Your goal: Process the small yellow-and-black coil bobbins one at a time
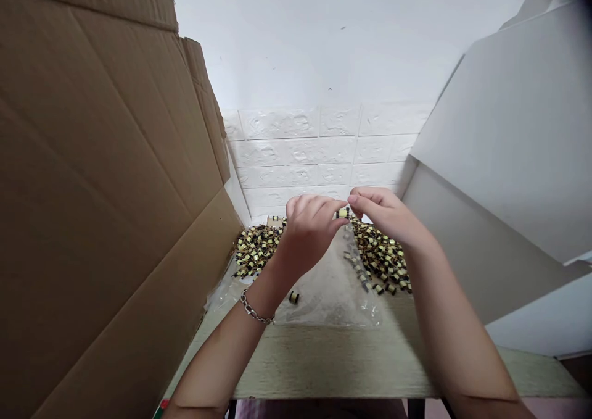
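1. The person's left hand (308,228) has its fingers narrowed on a small black-and-yellow part (343,213), pinched between thumb and forefinger above a clear plastic bag (319,295).
2. The part's long axis runs roughly crosswise, a dark end toward each hand and the yellow band between; its right end faces the right hand (388,218).
3. The right hand is just beside that end, its fingers curled, the thumb close against the forefinger; whether they grip anything thin cannot be told.
4. Similar parts lie in a left heap (254,249) and a right heap (383,255), beyond the wrists.
5. One loose part (294,297) lies nearer the person, below the left hand, toward the front of the table (342,366).
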Tool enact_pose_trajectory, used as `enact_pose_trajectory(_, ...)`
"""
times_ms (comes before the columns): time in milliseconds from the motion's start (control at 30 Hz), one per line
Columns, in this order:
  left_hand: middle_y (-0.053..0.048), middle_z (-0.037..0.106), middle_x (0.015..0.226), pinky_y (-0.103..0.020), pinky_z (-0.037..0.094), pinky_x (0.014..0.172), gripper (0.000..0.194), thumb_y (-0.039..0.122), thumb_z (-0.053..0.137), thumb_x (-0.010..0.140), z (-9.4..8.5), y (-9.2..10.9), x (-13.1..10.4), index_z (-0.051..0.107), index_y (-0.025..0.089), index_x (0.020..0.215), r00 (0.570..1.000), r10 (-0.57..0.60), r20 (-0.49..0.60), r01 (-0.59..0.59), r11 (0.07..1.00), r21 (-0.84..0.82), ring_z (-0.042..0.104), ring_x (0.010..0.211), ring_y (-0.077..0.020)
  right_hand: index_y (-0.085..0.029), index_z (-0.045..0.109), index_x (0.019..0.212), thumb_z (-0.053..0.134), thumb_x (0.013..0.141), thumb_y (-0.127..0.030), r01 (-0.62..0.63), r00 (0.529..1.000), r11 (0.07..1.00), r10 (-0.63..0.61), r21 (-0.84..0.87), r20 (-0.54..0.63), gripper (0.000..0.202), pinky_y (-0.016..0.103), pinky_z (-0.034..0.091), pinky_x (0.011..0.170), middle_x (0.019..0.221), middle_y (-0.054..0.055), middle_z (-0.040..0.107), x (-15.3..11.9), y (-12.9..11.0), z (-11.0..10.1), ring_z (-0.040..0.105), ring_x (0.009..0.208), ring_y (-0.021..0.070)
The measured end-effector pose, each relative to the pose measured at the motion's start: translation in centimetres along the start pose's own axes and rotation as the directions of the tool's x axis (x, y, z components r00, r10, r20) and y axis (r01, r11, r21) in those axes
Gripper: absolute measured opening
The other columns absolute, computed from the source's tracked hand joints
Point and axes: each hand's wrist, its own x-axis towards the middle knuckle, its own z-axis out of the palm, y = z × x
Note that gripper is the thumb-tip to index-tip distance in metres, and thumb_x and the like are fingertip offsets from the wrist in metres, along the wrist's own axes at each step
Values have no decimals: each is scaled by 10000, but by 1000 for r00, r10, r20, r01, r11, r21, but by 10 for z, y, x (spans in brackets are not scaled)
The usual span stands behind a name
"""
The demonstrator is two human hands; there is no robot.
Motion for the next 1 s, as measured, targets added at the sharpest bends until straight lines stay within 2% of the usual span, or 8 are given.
enact_pose_trajectory(133, 1, 589, 872, -303, 302, 770, 204, 368, 428, 821, 0, 1, 0, 520, 218, 924, 1000, -11, 1, 11, 1000, -1, 467, 836, -146, -166, 384, 541, 400, 811, -314, -3, 1000, 1000, 4, 20, -26, 308, 230, 231, 491, 524, -45, 320, 1, 1, 2, 290, 515, 75)
enact_pose_trajectory(333, 0, 587, 874, -290, 312, 759, 204, 371, 436, 816, -2, 1, 0, 521, 216, 917, 1000, 2, -14, -3, 997, -79, 469, 838, -140, -164, 398, 561, 393, 810, -294, -11, 1000, 994, 10, 105, 11, 281, 233, 233, 506, 533, -43, 325, 1, 2, 2, 304, 522, 77)
enact_pose_trajectory(600, -12, 586, 921, -282, 323, 800, 203, 339, 421, 829, -1, -4, 0, 517, 212, 955, 995, 63, 74, -53, 989, -135, 475, 880, -132, -163, 393, 577, 386, 819, -319, -46, 995, 990, 33, 137, 96, 288, 228, 223, 502, 538, -50, 300, 1, 6, 2, 286, 514, 72)
enact_pose_trajectory(733, -12, 588, 925, -286, 319, 791, 205, 344, 426, 825, -3, -7, 1, 520, 204, 941, 984, 105, 145, -92, 991, -96, 472, 871, -135, -165, 363, 560, 378, 819, -319, -49, 991, 995, 37, 88, 129, 302, 223, 218, 491, 536, -54, 284, 3, 8, 4, 267, 504, 68)
enact_pose_trajectory(867, -9, 584, 924, -298, 306, 784, 196, 327, 446, 818, -7, -8, 1, 513, 197, 949, 972, 125, 201, -125, 992, -14, 461, 870, -143, -166, 331, 551, 376, 818, -322, -56, 992, 998, 53, 19, 115, 312, 221, 213, 494, 542, -56, 273, 2, 6, 4, 254, 505, 63)
enact_pose_trajectory(1000, -3, 574, 901, -301, 297, 762, 170, 302, 449, 819, -6, -7, -1, 506, 205, 948, 953, 164, 256, -181, 983, 43, 452, 866, -145, -167, 335, 547, 373, 805, -303, -85, 972, 996, 88, -20, 220, 294, 222, 218, 496, 544, -53, 280, 1, 7, -1, 265, 515, 68)
